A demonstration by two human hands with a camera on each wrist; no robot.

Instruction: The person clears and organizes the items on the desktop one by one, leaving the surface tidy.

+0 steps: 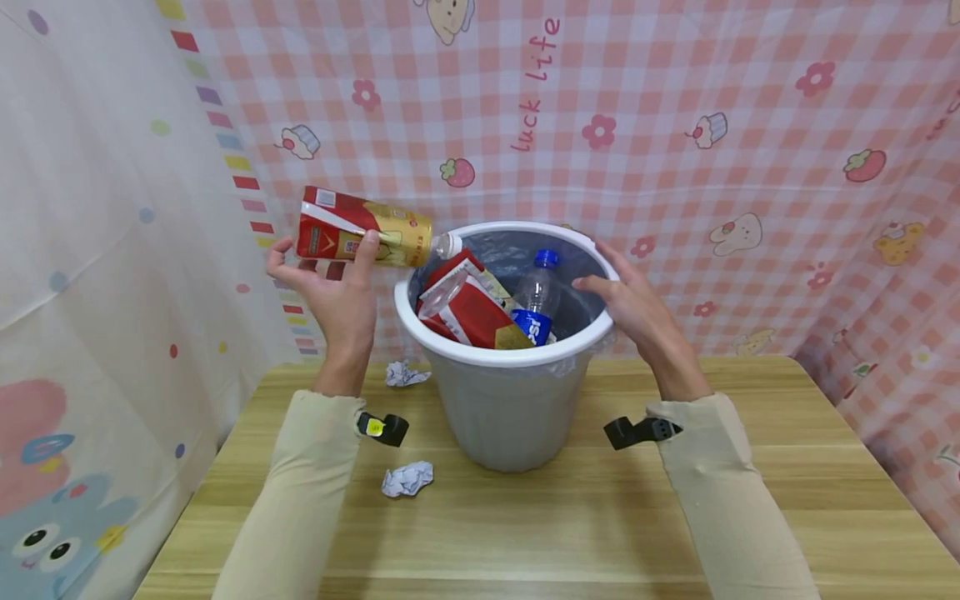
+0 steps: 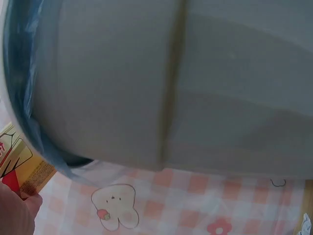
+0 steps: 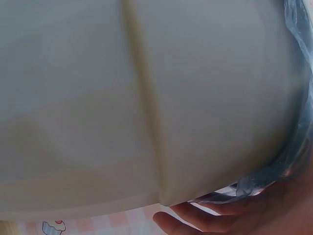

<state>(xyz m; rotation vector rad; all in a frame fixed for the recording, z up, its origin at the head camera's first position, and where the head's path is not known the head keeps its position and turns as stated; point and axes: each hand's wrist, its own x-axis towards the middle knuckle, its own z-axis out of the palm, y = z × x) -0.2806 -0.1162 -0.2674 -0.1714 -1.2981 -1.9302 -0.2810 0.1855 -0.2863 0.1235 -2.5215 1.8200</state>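
Observation:
My left hand (image 1: 341, 304) holds a plastic bottle (image 1: 363, 229) with a red and gold label, thumb across its front. The bottle lies nearly level, its white-capped neck at the left rim of a grey trash can (image 1: 510, 408). My right hand (image 1: 637, 304) holds the can's white rim on the right, thumb over the inside and fingers outside. In the right wrist view, those fingers (image 3: 205, 218) reach along the outer wall. Inside the can are a blue-capped Pepsi bottle (image 1: 536, 300) and red-labelled bottles (image 1: 476, 312). The left wrist view shows part of the gold label (image 2: 36, 174).
One crumpled paper ball (image 1: 407, 479) lies on the wooden table (image 1: 525, 533) left of the can's base. Another paper ball (image 1: 405, 374) is farther back. A pink checked curtain (image 1: 712, 192) hangs behind the table. A clear plastic liner (image 1: 566, 367) shows beneath the rim.

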